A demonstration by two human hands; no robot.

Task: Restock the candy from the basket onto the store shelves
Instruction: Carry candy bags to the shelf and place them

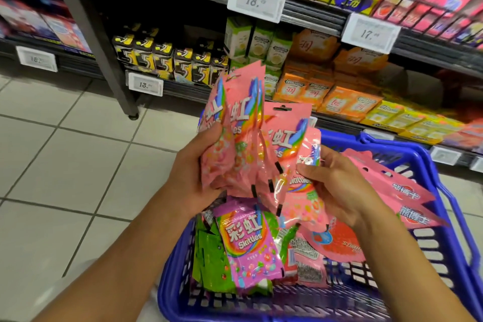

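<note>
Left hand [194,165] grips a fanned bunch of pink Skittles bags [243,123], thumb on front, above the blue basket [444,251]. Right hand [337,185] curls around more pink bags [300,191] beside them. Purple Skittles bag [248,246] lies in basket; shelves [313,15] behind.

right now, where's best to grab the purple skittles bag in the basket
Pinch the top edge of the purple Skittles bag, coming from above. It leans face-up on the green packs in the blue basket, so its upper end looks free while its lower end sits down among the other packs.
</note>
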